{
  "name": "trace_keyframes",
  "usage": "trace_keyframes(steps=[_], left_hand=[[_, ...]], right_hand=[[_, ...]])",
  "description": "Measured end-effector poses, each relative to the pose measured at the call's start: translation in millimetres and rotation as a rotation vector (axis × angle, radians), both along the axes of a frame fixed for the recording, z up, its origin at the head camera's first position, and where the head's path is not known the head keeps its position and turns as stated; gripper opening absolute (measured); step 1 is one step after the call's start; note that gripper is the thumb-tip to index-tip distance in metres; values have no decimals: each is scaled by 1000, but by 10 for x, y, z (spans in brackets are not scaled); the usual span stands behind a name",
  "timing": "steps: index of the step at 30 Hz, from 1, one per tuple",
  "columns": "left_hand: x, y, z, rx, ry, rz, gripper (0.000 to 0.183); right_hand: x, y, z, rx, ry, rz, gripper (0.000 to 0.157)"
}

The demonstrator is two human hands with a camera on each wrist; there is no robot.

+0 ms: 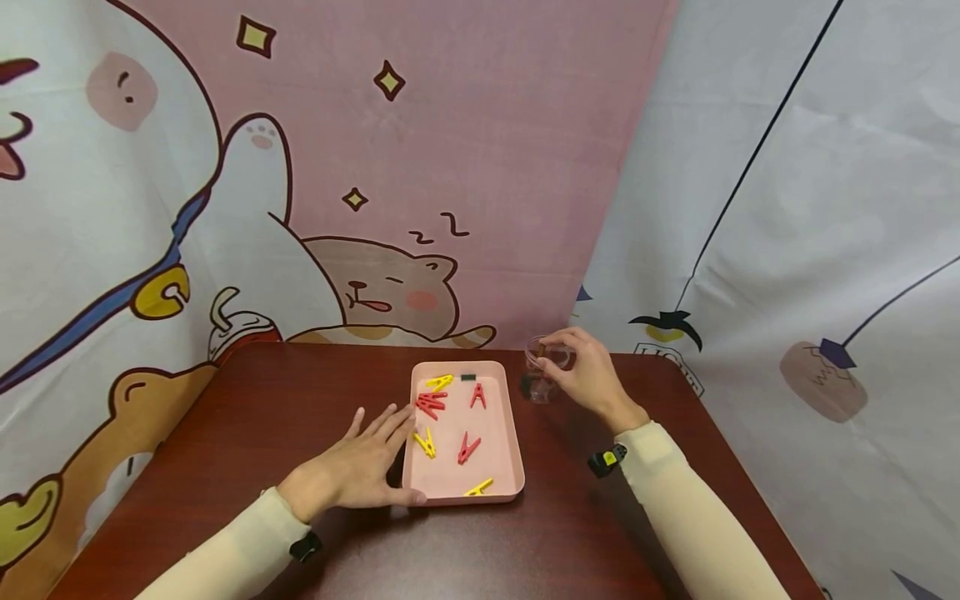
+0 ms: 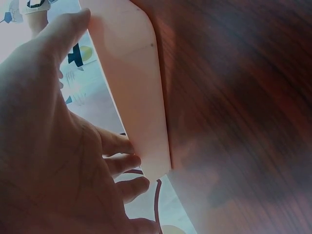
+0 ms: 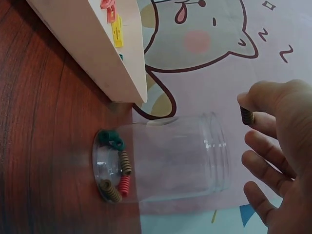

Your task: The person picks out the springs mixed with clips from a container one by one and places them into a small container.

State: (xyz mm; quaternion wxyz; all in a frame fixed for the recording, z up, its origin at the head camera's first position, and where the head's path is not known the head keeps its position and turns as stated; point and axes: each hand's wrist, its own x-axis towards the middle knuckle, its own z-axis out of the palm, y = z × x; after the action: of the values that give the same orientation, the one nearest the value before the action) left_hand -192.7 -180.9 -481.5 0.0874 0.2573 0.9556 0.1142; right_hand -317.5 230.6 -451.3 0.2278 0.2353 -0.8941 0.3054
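A clear jar [image 3: 170, 161] stands upright on the table to the right of the pink tray [image 1: 495, 429]. Inside, at its bottom, lie brown, red and green coil-shaped pieces. Just above the jar's mouth, my right hand [image 1: 588, 375] pinches a small dark brown ridged coil [image 3: 247, 116] between thumb and index finger, the other fingers spread loosely. My left hand [image 1: 356, 468] rests against the tray's left side, thumb at the near corner and straight fingers along the rim. Red clothespins [image 1: 468, 448] and yellow clothespins [image 1: 425, 443] lie scattered in the tray.
A small dark green piece [image 1: 468, 377] lies at the tray's far end. The dark reddish-brown table [image 1: 585, 517] ends at cartoon-printed cloth [image 1: 525, 167] hanging behind and beside it.
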Motion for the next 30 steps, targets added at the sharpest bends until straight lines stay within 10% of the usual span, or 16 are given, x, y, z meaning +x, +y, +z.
trace_keyframes(steps=[30], left_hand=[[0, -9, 6, -4, -8, -1, 131]], right_hand=[[-70, 78, -103, -122, -163, -157, 33]])
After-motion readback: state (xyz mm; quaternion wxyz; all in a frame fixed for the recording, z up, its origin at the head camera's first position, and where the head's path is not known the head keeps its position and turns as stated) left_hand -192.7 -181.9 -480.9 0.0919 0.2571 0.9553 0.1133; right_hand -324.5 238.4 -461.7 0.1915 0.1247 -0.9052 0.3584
